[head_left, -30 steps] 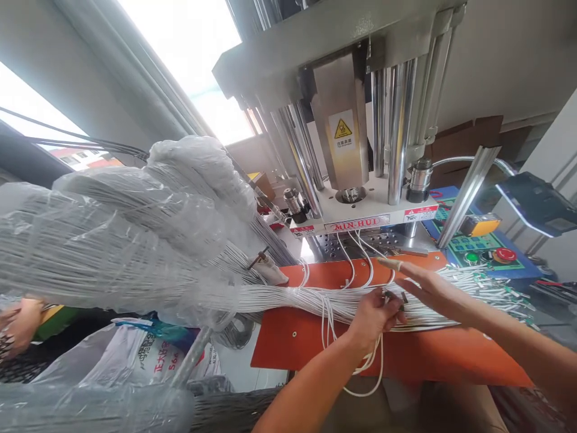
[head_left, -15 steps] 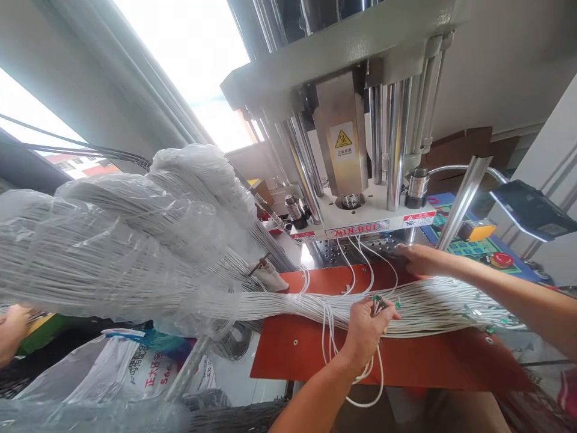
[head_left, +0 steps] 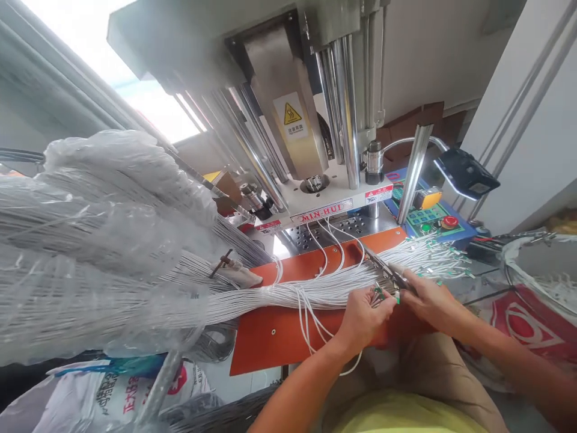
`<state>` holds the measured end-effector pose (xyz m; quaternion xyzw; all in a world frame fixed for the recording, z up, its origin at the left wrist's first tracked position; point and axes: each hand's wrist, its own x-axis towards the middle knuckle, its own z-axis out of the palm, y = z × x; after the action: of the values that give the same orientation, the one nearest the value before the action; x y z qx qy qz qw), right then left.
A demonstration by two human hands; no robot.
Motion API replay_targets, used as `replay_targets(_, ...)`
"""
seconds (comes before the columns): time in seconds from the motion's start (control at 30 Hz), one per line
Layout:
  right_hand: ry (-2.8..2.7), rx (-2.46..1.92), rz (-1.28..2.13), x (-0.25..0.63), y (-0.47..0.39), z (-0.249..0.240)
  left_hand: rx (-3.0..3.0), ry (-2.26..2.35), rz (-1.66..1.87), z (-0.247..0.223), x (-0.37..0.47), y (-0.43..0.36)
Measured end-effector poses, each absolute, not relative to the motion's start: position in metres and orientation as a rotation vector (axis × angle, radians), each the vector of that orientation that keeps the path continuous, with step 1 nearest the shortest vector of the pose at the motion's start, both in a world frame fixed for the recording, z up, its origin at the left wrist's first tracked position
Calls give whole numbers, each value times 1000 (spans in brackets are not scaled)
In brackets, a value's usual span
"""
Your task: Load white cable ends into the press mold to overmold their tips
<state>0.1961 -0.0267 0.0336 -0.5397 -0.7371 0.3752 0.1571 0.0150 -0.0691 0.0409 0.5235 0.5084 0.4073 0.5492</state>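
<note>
My left hand (head_left: 367, 316) is closed around several white cables with small green connectors (head_left: 379, 293) at their ends. The cables loop down below it over the front of the orange board. Just to its right, my right hand (head_left: 426, 297) grips a long, narrow metal bar (head_left: 383, 264) that slants up and left across the cable bundle. The bar looks notched, but its near end is hidden by my fingers. Beneath both hands the thick bundle of white cables (head_left: 270, 296) runs across the orange board (head_left: 256, 349). Its green-tipped ends (head_left: 442, 258) fan out at the right.
Behind the board stands a press (head_left: 322, 210) with a heat-warning label, several cables leading under it. A control panel (head_left: 433, 225) with a red button is at right, below a black lamp (head_left: 469, 174). Plastic-wrapped cables (head_left: 112, 240) fill the left. A sack (head_left: 523, 325) lies lower right.
My right hand has come back from the press's metal bed to beside my left hand, now holding the metal bar. The left hand still holds the cable ends. The view has shifted right.
</note>
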Motion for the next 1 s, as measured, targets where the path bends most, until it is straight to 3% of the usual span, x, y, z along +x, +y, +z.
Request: replay_targets(1.0,-2108,-1425,1051,193,-33,17,1460,1433,944,28,22,-65)
